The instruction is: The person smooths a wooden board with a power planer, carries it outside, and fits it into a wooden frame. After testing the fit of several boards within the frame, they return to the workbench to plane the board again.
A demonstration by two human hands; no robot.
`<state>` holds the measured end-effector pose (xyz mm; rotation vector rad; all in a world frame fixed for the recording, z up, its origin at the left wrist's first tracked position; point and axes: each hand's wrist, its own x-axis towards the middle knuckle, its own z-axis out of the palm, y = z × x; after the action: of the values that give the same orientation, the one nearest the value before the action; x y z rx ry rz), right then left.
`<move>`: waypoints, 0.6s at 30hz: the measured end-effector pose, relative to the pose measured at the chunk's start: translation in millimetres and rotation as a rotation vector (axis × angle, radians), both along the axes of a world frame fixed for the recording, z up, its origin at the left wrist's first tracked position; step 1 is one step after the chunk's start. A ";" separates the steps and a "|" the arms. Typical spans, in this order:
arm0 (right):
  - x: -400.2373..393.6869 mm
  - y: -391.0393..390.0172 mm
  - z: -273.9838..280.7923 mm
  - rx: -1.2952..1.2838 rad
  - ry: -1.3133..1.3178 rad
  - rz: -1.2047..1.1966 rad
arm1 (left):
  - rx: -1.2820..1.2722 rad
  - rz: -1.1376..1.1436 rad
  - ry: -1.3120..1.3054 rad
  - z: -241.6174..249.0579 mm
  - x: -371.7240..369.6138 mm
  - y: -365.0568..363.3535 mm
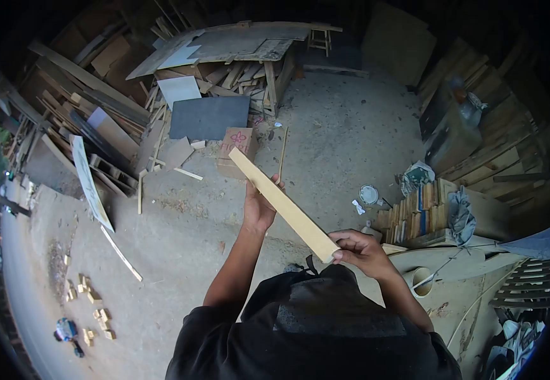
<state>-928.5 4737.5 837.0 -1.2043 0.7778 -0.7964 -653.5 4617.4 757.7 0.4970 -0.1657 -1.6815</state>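
Note:
A long, pale wooden board (287, 209) is held up at a slant in front of my body, its far end toward the upper left. My left hand (260, 206) grips it from below near the middle, with the fingers wrapped round its edges. At the near end, my right hand (360, 252) pinches the board between thumb and fingers. Beyond the far end stands a cardboard box (229, 168) with pink printing, partly covered by the board.
A workbench (237, 44) with wood scraps beneath stands ahead. Planks (66, 107) lean at the left; stacked wood strips (408, 215) and a cardboard tube (419, 280) lie right. Several small wood blocks (101, 316) and a power tool (67, 332) lie on the floor at lower left.

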 end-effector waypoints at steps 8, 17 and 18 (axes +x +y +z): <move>-84.5 -267.4 -33.7 -0.064 -0.017 -0.202 | 0.045 -0.046 0.243 -63.6 -74.2 -336.5; -203.4 -621.1 -46.8 -0.083 0.026 0.006 | -0.085 0.041 0.372 -61.1 -167.7 -660.7; -226.5 -663.9 -54.8 -0.007 0.033 -0.057 | -0.111 0.027 0.395 -54.0 -177.0 -693.9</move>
<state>-1154.9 4073.6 782.2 -1.2080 0.8403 -0.8285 -830.5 3923.5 703.7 0.0779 0.0361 -1.6993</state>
